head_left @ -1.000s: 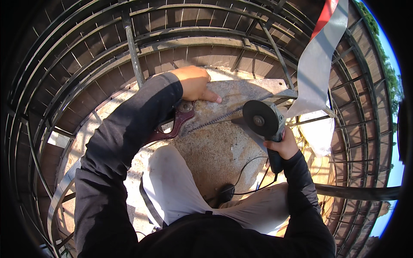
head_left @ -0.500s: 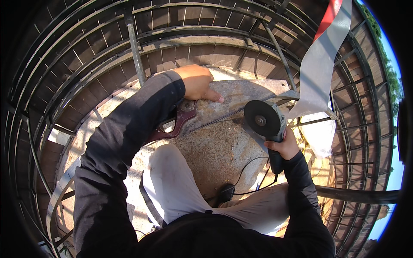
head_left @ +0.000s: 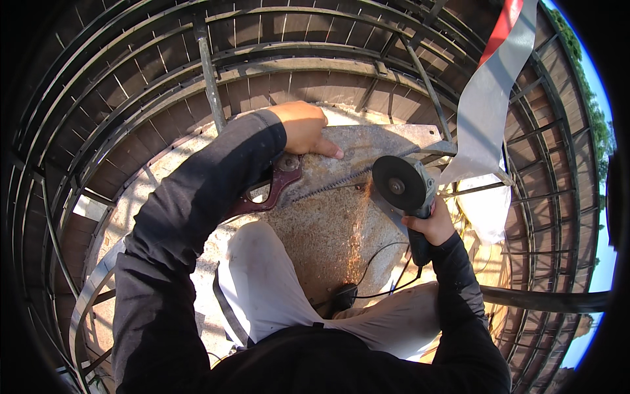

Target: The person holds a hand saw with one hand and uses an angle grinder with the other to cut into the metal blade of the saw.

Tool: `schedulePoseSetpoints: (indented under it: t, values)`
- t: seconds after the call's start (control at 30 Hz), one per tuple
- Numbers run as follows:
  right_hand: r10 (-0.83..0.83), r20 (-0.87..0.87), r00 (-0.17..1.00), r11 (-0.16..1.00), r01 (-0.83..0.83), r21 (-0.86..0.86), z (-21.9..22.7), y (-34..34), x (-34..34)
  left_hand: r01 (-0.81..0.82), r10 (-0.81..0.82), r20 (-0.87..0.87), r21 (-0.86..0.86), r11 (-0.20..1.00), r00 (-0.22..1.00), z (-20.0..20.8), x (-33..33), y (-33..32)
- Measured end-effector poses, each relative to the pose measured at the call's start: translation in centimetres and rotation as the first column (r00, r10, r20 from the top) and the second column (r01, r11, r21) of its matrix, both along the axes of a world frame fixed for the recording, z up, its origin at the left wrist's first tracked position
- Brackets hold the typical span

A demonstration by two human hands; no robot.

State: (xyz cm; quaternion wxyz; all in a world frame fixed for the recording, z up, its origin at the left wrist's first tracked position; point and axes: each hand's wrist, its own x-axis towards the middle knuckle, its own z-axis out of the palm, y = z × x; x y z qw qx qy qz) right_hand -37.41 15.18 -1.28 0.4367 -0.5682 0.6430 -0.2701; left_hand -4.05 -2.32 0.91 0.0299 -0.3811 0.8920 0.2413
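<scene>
My left hand (head_left: 303, 131) grips the back edge of a worn hand saw (head_left: 348, 148), thumb flat on the blade and fingers hidden behind it. The saw lies with its dark red handle (head_left: 286, 178) to the left, under my forearm, and its toothed edge facing me. My right hand (head_left: 434, 221) is wrapped round the body of a corded angle grinder (head_left: 420, 243). Its black disc (head_left: 398, 184) is at the toothed edge, toward the blade's right end. Orange sparks (head_left: 355, 246) stream from there down toward my foot.
A black cord (head_left: 387, 293) runs from the grinder past my dark shoe (head_left: 344, 297). Metal railings (head_left: 295, 65) curve round a concrete surface (head_left: 315, 230). At the right hang a grey and red strip (head_left: 489, 92) and a white plastic bag (head_left: 493, 210).
Sparks now fly from the disc at the saw's teeth, where none showed before. The saw and both hands have barely shifted.
</scene>
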Motion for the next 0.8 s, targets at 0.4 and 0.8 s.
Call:
schedulePoseSetpoints:
  t: [0.4,0.8]
  values:
    - [0.003,0.006,1.0,1.0,-0.002,-0.025,0.2,0.4,-0.1,-0.031,0.031,-0.021,0.036,0.999,0.999,0.2,0.2,0.3]
    - [-0.063,0.0,0.998,0.995,0.063,-0.079,1.7,2.1,-0.7,-0.023,0.023,0.009,0.004,1.0,1.0,0.2,-0.1,0.1]
